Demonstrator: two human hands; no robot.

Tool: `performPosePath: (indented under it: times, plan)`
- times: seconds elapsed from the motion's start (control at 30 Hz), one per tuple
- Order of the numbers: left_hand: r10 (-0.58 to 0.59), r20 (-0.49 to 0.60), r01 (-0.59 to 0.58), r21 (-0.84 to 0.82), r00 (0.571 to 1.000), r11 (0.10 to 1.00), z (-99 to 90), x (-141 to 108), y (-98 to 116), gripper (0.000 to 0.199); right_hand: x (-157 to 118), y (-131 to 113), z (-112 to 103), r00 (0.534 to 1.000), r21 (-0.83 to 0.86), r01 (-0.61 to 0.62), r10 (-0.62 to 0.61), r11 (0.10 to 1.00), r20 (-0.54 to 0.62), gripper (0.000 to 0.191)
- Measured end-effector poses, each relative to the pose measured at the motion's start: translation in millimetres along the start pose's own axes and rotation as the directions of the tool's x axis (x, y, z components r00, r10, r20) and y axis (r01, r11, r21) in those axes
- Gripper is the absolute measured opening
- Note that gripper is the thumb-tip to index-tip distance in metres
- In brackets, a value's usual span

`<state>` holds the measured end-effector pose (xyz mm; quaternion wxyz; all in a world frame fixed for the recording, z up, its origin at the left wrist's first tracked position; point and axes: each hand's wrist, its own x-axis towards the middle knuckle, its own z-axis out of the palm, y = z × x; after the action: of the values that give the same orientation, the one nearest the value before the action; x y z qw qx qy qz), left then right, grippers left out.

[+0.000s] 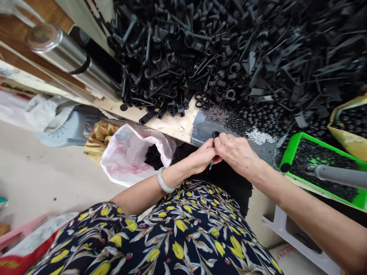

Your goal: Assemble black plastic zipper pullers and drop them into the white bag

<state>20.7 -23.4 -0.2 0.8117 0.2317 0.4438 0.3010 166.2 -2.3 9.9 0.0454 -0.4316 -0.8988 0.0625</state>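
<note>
Both hands meet at the table's front edge, just below a dark grey mat (210, 131). My left hand (205, 156) is closed, its fingers pressed together around a black part (216, 134) whose tip sticks out above. My right hand (233, 151) is closed against the left, with its fingers on the same small part. Most of that part is hidden by the fingers. A bit of teal shows beneath the hands. Beyond the mat lie small metal pins (260, 135), black rings (202, 100) and a large heap of black plastic pieces (172, 57).
An open white plastic bag (123, 152) with black pieces hangs left of my hands. A green tray (294, 151) of small black parts stands right, with a grey tube (341, 175) over it. A steel flask (69, 53) lies at upper left.
</note>
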Motion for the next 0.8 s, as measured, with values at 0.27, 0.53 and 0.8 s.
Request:
performPosePath:
  times: [0.27,0.53,0.8]
  plan:
    - [-0.022,0.248,0.016,0.026,0.969,1.000,-20.1,-4,10,0.028,-40,-32,-14,1.000,-0.153,0.024,-0.021,0.988,0.018,0.041]
    - [0.043,0.131,-0.074,0.242,0.990,0.968,-19.0,-8,20,0.038,-69,46,-44,0.918,0.273,-0.228,0.300,0.935,-0.259,0.032]
    - [0.197,0.065,-0.207,0.315,0.978,0.926,16.6,0,17,0.039,-100,160,-46,0.516,0.108,-0.797,0.762,0.595,-0.391,0.039]
